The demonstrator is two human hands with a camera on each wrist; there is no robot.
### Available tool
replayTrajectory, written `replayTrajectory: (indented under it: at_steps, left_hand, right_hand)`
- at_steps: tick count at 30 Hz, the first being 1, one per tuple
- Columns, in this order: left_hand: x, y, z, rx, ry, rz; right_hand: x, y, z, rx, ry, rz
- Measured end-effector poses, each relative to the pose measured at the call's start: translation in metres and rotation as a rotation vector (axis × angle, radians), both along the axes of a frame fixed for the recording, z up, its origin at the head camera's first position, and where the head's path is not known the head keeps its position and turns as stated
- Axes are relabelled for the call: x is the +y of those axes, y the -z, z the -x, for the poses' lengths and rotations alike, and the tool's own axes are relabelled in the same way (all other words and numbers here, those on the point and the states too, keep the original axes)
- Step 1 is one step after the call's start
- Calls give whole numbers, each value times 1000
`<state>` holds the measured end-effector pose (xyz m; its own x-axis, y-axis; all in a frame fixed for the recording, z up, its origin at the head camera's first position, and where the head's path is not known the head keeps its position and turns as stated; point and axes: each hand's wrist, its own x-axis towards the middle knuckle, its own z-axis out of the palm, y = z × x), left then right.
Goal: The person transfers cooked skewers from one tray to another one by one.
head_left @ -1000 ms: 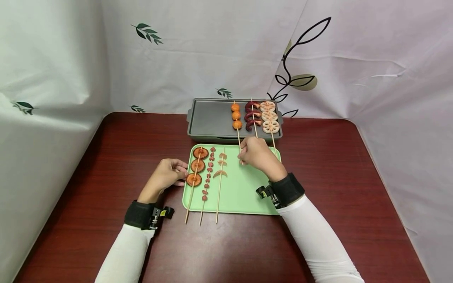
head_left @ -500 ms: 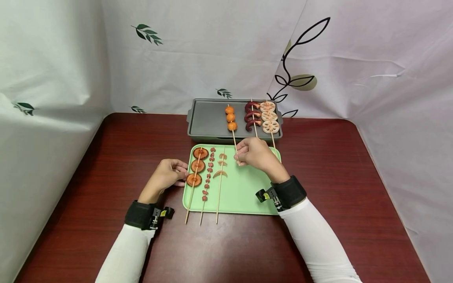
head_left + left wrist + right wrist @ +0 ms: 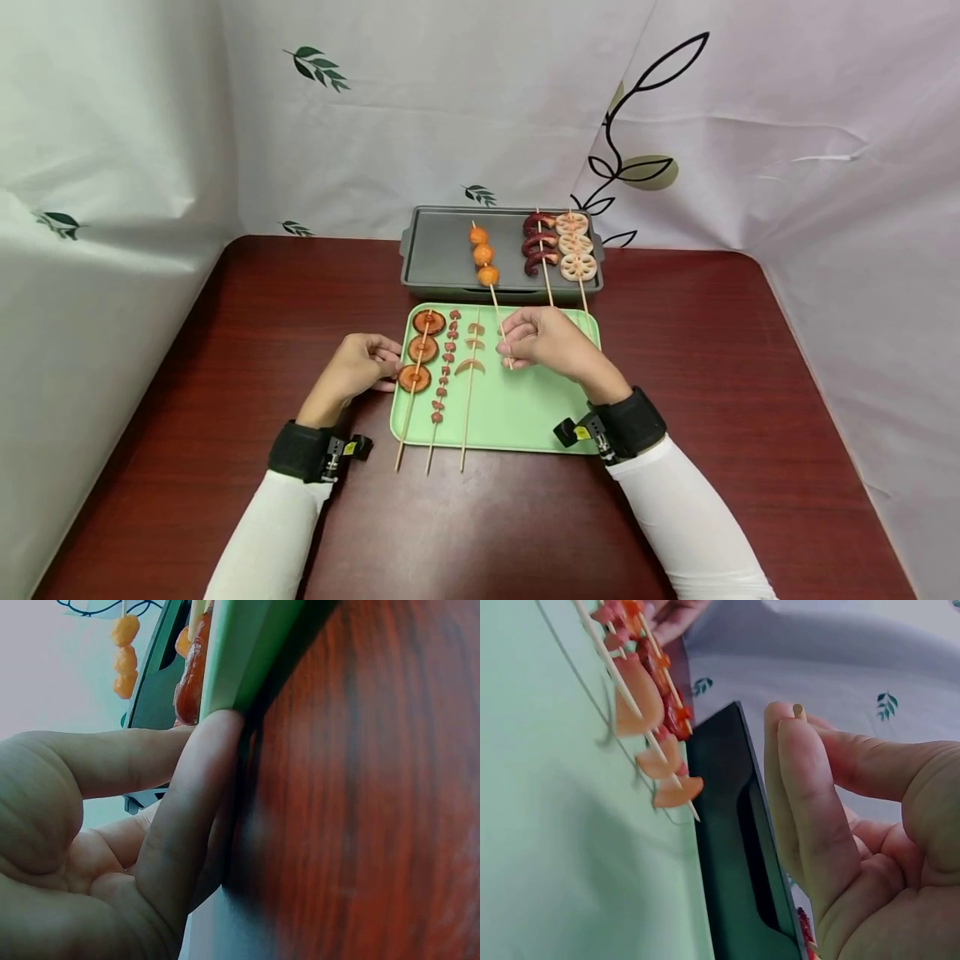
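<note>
From the head view, the right hand (image 3: 551,342) pinches the near end of the ball skewer (image 3: 489,283); its stick runs near-to-far, leaning slightly left, with the three orange balls lying far of the grip over the grey pan (image 3: 435,250). The left hand (image 3: 360,367) rests at the left edge of the green tray (image 3: 525,408), fingers loosely curled, holding nothing I can see. All sits on a dark red table (image 3: 225,333), white sheets behind

Left wrist view: fingertips (image 3: 210,757) touch the tray's rim

Right wrist view: thumb and finger (image 3: 799,787) are closed together on the stick's tip (image 3: 800,712)
</note>
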<state>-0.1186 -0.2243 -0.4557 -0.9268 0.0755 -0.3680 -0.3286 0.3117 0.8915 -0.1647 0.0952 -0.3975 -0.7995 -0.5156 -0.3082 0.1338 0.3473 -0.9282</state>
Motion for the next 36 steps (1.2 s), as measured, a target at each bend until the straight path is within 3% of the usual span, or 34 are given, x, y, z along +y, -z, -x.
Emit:
replayTrajectory:
  at_steps: [21,36]
  left_hand:
    - [1,0,0,0,-9,-15]
    - [0,0,0,5,-13,-14]
  right_hand:
    - [18,24,-39,-63,-167,90]
    - [18,33,-79,-65,-208,93]
